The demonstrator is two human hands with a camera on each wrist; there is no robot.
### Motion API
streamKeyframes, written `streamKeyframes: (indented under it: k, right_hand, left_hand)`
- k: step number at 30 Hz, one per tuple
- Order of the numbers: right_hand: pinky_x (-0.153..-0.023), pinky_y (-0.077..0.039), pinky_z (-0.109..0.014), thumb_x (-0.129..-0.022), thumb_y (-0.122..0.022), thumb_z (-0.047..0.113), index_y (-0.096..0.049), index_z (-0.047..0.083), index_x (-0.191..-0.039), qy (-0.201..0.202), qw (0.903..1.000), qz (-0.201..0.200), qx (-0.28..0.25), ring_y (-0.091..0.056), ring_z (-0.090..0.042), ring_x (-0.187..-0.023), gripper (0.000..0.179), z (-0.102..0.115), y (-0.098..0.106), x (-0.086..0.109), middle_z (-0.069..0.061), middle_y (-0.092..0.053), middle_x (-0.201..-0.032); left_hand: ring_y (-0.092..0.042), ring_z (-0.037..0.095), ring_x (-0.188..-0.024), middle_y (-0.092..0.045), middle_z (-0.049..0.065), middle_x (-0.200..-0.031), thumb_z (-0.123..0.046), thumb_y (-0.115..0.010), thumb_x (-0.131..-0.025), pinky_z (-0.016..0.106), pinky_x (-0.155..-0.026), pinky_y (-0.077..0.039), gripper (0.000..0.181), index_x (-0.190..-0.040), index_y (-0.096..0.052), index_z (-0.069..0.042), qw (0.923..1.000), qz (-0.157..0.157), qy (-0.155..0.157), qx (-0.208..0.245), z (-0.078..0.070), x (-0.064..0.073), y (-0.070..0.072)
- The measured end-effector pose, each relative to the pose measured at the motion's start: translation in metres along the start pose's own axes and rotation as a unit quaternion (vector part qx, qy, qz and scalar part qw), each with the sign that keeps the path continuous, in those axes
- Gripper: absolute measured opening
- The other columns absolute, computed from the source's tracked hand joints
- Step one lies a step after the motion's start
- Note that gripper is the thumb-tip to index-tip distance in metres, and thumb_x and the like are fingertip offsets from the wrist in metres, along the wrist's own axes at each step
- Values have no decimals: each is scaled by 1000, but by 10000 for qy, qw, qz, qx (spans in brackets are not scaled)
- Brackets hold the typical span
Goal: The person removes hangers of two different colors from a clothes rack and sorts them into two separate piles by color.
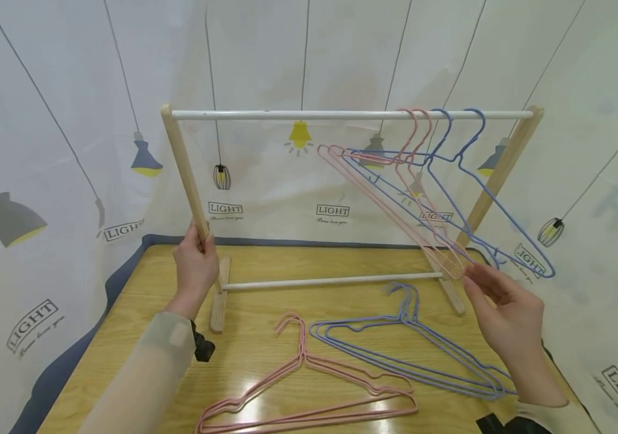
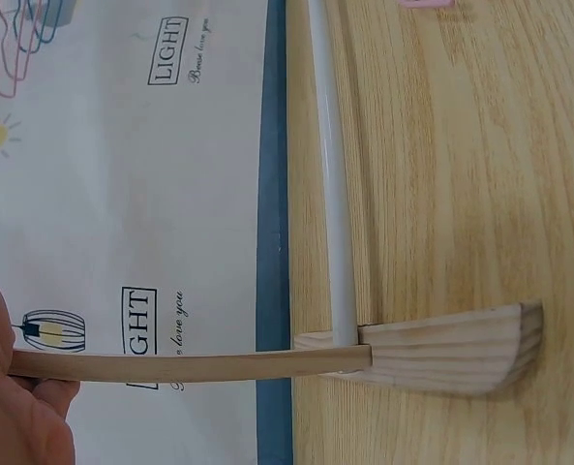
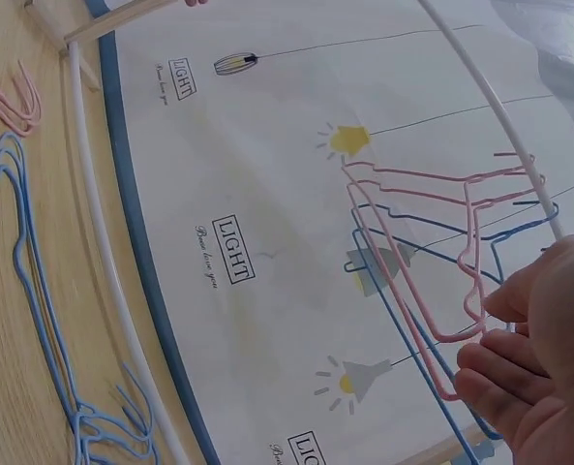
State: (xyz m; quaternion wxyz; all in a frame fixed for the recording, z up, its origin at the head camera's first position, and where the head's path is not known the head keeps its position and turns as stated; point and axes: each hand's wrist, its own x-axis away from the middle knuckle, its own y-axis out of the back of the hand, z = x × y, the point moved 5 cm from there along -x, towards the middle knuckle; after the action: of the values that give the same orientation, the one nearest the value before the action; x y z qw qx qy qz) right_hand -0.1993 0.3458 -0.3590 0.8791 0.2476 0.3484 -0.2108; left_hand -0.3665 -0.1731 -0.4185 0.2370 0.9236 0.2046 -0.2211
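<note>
My left hand (image 1: 195, 268) grips the left wooden post (image 1: 185, 166) of a small clothes rack with a white top rail (image 1: 287, 114). Two pink hangers (image 3: 469, 218) and two blue hangers (image 1: 471, 141) hang toward the right end of that rail. At the lower corner of a pink hanger, my right hand (image 1: 509, 307) pinches the wire between thumb and fingers. On the table below lie more pink hangers (image 1: 302, 355), stacked together, with a stack of blue hangers (image 1: 409, 318) to their right.
The rack stands on wooden feet (image 2: 441, 349) joined by a white lower bar (image 1: 330, 281). Under it is a wood-grain table (image 1: 140, 361). Behind and at both sides hangs a pale cloth (image 1: 265, 42) printed with lamps and the word LIGHT.
</note>
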Motion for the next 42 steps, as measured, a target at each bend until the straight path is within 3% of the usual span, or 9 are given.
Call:
streamKeyframes:
  k: [5,13,18,23,26,34,39,42]
  right_hand:
    - [-79,-53,-12,-92,-74,-13,-73,-11,-122,-713,9973,155,3,-69,6,-93,30,-14,-11,-10,4,-76,-106]
    - [-85,-56,-21,-102,-63,-8,-67,-18,-125,-1222,9868,340,-1009,-75,-7,-97,25,-22,-33,-15,-8,-78,-110]
    - [-85,-58,-27,-105,-57,-8,-66,-20,-123,-1149,9862,323,-1149,-76,-11,-97,24,-17,-44,-15,-19,-76,-112]
    - [-82,-58,-27,-104,-55,-13,-68,-20,-119,-985,9894,37,-1063,-77,-10,-92,21,-12,-48,-17,-31,-74,-109]
    - [-79,-59,-26,-103,-55,-15,-70,-19,-114,-912,9910,-133,-974,-77,-9,-89,19,-9,-48,-19,-28,-75,-103]
    - [-76,-59,-24,-102,-56,-14,-70,-20,-109,-855,9899,-521,-1006,-77,-7,-83,17,4,-40,-27,0,-78,-91]
    - [-75,-59,-26,-102,-57,-13,-71,-19,-109,-761,9895,-705,-1003,-77,-9,-82,17,13,-31,-34,-1,-78,-90]
    - [-74,-59,-27,-101,-58,-14,-69,-22,-107,-826,9824,-754,-1495,-78,-12,-80,15,18,-26,-36,-6,-79,-91]
  left_hand:
    - [-74,34,-87,-74,23,-119,-5,-59,-108,39,-65,-55,31,-139,-64,-5,10000,24,64,16,1,0,0]
    - [-70,30,-78,-75,24,-106,-6,-60,-108,30,-60,-51,20,-127,-65,-5,10000,13,11,-17,2,0,0]
    - [-71,31,-80,-75,24,-111,-8,-59,-109,38,-64,-54,28,-136,-64,-5,10000,16,-18,-35,3,1,0]
    - [-73,34,-85,-74,25,-118,-7,-59,-108,48,-68,-56,33,-141,-63,-6,10000,4,-55,-8,2,1,1]
    - [-73,35,-84,-74,26,-118,-6,-59,-108,50,-68,-56,32,-140,-63,-5,9999,-4,-102,-19,1,1,1]
    - [-73,35,-86,-73,25,-120,-9,-58,-109,50,-69,-57,30,-139,-63,-5,10000,22,-65,-31,3,0,0]
    - [-72,34,-83,-74,24,-118,-10,-58,-109,50,-67,-56,31,-140,-62,-7,9999,67,-29,-72,3,-1,0]
    - [-72,34,-82,-74,24,-117,-10,-58,-109,50,-67,-56,30,-138,-62,-6,10000,52,-53,-57,2,-1,0]
